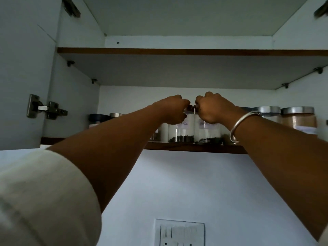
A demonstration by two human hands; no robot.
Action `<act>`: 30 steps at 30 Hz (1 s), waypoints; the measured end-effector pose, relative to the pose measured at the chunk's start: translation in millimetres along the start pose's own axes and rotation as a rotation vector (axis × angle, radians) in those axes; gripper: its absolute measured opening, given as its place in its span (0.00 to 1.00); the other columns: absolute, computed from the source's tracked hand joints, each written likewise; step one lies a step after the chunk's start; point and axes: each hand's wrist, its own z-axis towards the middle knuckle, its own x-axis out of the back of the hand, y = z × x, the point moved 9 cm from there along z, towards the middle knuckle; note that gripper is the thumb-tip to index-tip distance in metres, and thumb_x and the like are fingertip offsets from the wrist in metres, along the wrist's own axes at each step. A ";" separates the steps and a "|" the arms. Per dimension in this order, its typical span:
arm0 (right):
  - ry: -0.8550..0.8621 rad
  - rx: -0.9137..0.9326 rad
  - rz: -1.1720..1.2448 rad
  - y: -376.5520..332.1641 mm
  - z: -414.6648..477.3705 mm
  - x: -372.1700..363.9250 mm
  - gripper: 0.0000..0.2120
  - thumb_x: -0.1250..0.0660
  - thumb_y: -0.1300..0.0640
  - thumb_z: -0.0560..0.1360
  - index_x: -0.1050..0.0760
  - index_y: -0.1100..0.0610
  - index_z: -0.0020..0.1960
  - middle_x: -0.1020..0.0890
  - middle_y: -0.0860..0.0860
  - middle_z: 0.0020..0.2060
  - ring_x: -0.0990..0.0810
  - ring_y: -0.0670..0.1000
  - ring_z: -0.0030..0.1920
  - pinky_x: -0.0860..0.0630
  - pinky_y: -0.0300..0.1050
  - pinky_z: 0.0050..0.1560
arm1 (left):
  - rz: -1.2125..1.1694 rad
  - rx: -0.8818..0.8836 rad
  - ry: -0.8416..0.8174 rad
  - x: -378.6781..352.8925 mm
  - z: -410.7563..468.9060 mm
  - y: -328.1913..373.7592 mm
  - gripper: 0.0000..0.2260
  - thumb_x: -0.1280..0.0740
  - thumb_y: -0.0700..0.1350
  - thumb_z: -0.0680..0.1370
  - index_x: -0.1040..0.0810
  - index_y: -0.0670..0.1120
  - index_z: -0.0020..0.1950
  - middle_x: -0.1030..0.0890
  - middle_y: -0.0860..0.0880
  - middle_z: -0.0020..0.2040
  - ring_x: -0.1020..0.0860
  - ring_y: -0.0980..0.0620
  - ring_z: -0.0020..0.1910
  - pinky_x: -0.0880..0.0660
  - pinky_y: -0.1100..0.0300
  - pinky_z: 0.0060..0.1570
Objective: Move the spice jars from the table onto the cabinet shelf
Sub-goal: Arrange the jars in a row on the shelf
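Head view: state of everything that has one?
cabinet door: open
left jar: upright on lower shelf, lidded
right jar: upright beside it, top hidden
left hand: grips left jar's top
right hand: grips right jar's top
tan-filled jar: upright, steel lid on

In dim light I see a pale wall (195,183) well below the fingers (178,101), a switch plate (180,233) lower still; an open cabinet door (23,71) with its hinge (46,108) far left of them; a shelf board (177,70) above.
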 end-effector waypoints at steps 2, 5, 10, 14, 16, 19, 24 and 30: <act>0.004 -0.030 0.027 10.3 -3.0 0.2 0.18 0.41 0.56 0.78 0.33 0.61 0.66 0.31 0.63 0.61 0.26 0.63 0.56 0.29 0.50 0.51 | 0.037 0.015 0.056 4.1 3.8 3.3 0.14 0.38 0.40 0.78 0.26 0.45 0.64 0.26 0.43 0.57 0.26 0.46 0.55 0.30 0.57 0.51; 0.051 -0.028 0.062 17.6 -1.3 3.1 0.15 0.37 0.59 0.76 0.28 0.61 0.61 0.26 0.62 0.57 0.24 0.60 0.53 0.30 0.46 0.47 | 0.057 0.054 0.104 8.6 8.2 3.4 0.15 0.38 0.37 0.77 0.23 0.44 0.63 0.22 0.43 0.56 0.24 0.46 0.54 0.29 0.58 0.51; 0.101 -0.024 0.065 21.0 10.2 3.3 0.12 0.36 0.61 0.75 0.24 0.60 0.58 0.20 0.58 0.53 0.22 0.57 0.53 0.27 0.46 0.49 | 0.042 0.103 0.124 9.3 18.4 -4.0 0.18 0.37 0.35 0.77 0.25 0.46 0.66 0.21 0.45 0.61 0.23 0.47 0.58 0.27 0.56 0.60; 0.108 -0.010 0.045 19.9 21.3 -5.9 0.12 0.36 0.61 0.75 0.24 0.60 0.58 0.20 0.58 0.54 0.23 0.58 0.54 0.27 0.45 0.49 | 0.060 0.107 0.130 1.0 27.7 -10.9 0.16 0.37 0.37 0.78 0.24 0.46 0.65 0.21 0.46 0.61 0.23 0.46 0.58 0.27 0.55 0.60; 0.110 -0.017 0.040 20.1 27.2 -11.2 0.12 0.36 0.60 0.75 0.23 0.60 0.57 0.20 0.58 0.53 0.23 0.58 0.54 0.27 0.45 0.48 | 0.061 0.106 0.124 -4.8 32.3 -15.1 0.16 0.38 0.37 0.78 0.23 0.46 0.64 0.20 0.46 0.60 0.23 0.46 0.58 0.27 0.55 0.60; 0.103 -0.040 0.017 18.7 37.0 -21.2 0.12 0.36 0.60 0.75 0.23 0.59 0.57 0.20 0.58 0.54 0.23 0.59 0.54 0.28 0.46 0.45 | 0.078 0.102 0.113 -14.2 40.4 -22.2 0.16 0.38 0.37 0.78 0.23 0.46 0.65 0.21 0.46 0.60 0.23 0.46 0.58 0.27 0.55 0.60; 0.046 -0.049 -0.048 11.2 50.7 -38.4 0.09 0.37 0.64 0.74 0.24 0.63 0.53 0.21 0.60 0.52 0.23 0.59 0.52 0.30 0.45 0.42 | 0.103 0.099 0.077 -33.9 54.3 -34.4 0.16 0.38 0.36 0.78 0.24 0.44 0.65 0.21 0.44 0.61 0.24 0.45 0.59 0.27 0.54 0.62; 0.000 -0.056 -0.058 7.9 65.4 -59.6 0.07 0.36 0.62 0.75 0.30 0.62 0.39 0.26 0.56 0.41 0.25 0.56 0.47 0.31 0.44 0.44 | 0.136 0.086 0.035 -54.0 66.8 -47.1 0.15 0.39 0.37 0.78 0.24 0.43 0.64 0.21 0.44 0.59 0.24 0.45 0.57 0.27 0.55 0.59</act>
